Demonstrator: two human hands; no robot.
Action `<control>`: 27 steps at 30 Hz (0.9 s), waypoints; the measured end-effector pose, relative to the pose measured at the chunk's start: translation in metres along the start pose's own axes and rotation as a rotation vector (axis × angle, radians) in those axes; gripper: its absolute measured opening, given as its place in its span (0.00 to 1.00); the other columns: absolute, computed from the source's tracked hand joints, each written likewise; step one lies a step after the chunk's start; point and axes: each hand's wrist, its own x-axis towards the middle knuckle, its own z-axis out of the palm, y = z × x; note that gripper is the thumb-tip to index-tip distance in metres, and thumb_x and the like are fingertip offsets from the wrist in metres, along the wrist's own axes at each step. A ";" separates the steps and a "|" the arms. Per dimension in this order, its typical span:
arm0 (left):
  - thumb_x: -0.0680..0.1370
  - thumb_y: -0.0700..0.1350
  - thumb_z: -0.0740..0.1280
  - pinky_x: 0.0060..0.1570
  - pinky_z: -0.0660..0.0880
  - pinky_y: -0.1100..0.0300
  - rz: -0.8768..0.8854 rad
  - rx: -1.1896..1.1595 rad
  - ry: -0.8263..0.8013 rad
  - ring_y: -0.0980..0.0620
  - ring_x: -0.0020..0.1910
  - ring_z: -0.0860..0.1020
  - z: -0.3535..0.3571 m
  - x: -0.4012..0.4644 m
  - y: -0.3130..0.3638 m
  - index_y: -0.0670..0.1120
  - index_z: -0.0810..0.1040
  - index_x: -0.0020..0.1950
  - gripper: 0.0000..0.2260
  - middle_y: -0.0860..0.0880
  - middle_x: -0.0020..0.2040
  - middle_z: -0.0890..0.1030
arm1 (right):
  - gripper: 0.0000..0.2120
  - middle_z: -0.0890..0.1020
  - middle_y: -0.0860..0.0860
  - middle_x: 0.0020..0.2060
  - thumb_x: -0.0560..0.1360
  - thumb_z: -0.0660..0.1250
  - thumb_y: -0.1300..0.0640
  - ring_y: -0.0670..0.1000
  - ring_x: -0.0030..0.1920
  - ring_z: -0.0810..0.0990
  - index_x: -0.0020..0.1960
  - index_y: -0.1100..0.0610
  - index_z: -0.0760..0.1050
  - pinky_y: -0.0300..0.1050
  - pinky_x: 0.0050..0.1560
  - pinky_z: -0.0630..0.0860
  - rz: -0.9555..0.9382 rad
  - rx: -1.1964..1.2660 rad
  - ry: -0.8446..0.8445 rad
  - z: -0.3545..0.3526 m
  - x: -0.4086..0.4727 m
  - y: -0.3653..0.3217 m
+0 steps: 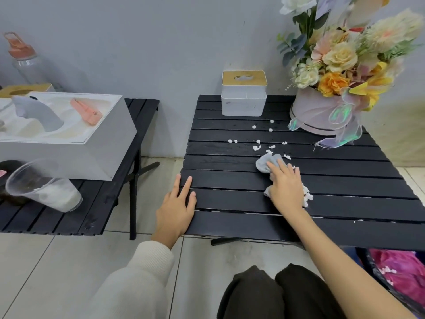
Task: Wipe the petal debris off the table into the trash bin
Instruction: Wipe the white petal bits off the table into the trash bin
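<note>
Wiping stage of the petal clean-up, seen from the head view. The right hand point(286, 184) lies palm-down on a pale cloth point(268, 163), its fingers straight and spread, pressing the cloth flat against the black slatted counter point(345, 180); this grip pinches nothing, it bears down. The cloth shows ahead of the fingertips and again at the heel of the palm. The petal debris point(257, 147) falls into two groups relative to this grip: loose white bits scattered just beyond the fingertips and farther off toward the tissue box point(243, 97) and the flower arrangement point(333, 88), and a denser gathered clump point(307, 195) touching the outer edge of the hand, on its little-finger side. The scatter's long axis runs away from the grip toward the far side of the counter. The trash bin point(400, 277), lined dark with pink contents and a few white bits inside, stands below the counter's near right corner, behind and outward of the wrist. The move to come therefore appears to turn on one relation: debris ahead of the grip, bin behind it, so the stroke would be a pull toward the body and rightward over the near edge. The right hand is plainly the nearer to both debris and bin. The left hand point(178, 203) rests open and flat on the counter's near left edge, well apart from the debris, seemingly steadying. Slat gaps may catch small bits.
</note>
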 end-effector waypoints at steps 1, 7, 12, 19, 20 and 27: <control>0.81 0.56 0.48 0.45 0.73 0.57 -0.001 0.021 0.011 0.50 0.65 0.66 0.000 0.000 0.000 0.61 0.52 0.74 0.21 0.57 0.77 0.49 | 0.26 0.77 0.61 0.61 0.61 0.63 0.73 0.65 0.51 0.77 0.58 0.62 0.77 0.56 0.59 0.70 0.002 0.055 0.066 -0.005 0.001 -0.007; 0.80 0.56 0.48 0.59 0.71 0.46 -0.009 0.161 -0.003 0.45 0.72 0.57 0.001 0.004 -0.001 0.59 0.53 0.75 0.22 0.52 0.77 0.53 | 0.29 0.81 0.50 0.58 0.56 0.75 0.62 0.53 0.39 0.81 0.56 0.48 0.78 0.44 0.38 0.74 -0.149 0.065 0.095 -0.002 -0.048 -0.069; 0.81 0.55 0.46 0.65 0.61 0.41 -0.046 0.288 -0.044 0.41 0.75 0.51 -0.005 0.003 0.005 0.62 0.48 0.75 0.22 0.51 0.77 0.52 | 0.33 0.79 0.49 0.58 0.51 0.77 0.60 0.55 0.42 0.78 0.56 0.47 0.77 0.46 0.38 0.72 -0.146 -0.030 -0.033 -0.006 -0.065 -0.028; 0.81 0.53 0.44 0.68 0.52 0.38 -0.045 0.497 -0.064 0.38 0.74 0.46 -0.009 0.007 0.021 0.55 0.48 0.76 0.23 0.47 0.77 0.51 | 0.29 0.78 0.53 0.59 0.60 0.71 0.70 0.60 0.46 0.74 0.59 0.53 0.76 0.50 0.44 0.68 0.055 -0.068 -0.007 -0.048 -0.044 0.062; 0.81 0.53 0.44 0.68 0.52 0.37 -0.023 0.517 -0.024 0.37 0.74 0.47 -0.006 0.006 0.031 0.53 0.51 0.76 0.23 0.45 0.77 0.52 | 0.27 0.78 0.53 0.59 0.62 0.69 0.70 0.61 0.46 0.74 0.60 0.53 0.76 0.51 0.45 0.68 0.079 -0.045 0.029 -0.049 -0.041 0.058; 0.81 0.53 0.45 0.71 0.51 0.45 0.074 0.113 -0.020 0.44 0.75 0.50 0.045 0.000 0.140 0.48 0.52 0.76 0.24 0.45 0.77 0.54 | 0.23 0.81 0.50 0.52 0.62 0.74 0.61 0.56 0.41 0.78 0.55 0.48 0.76 0.46 0.39 0.71 0.004 0.048 0.022 -0.029 -0.059 -0.010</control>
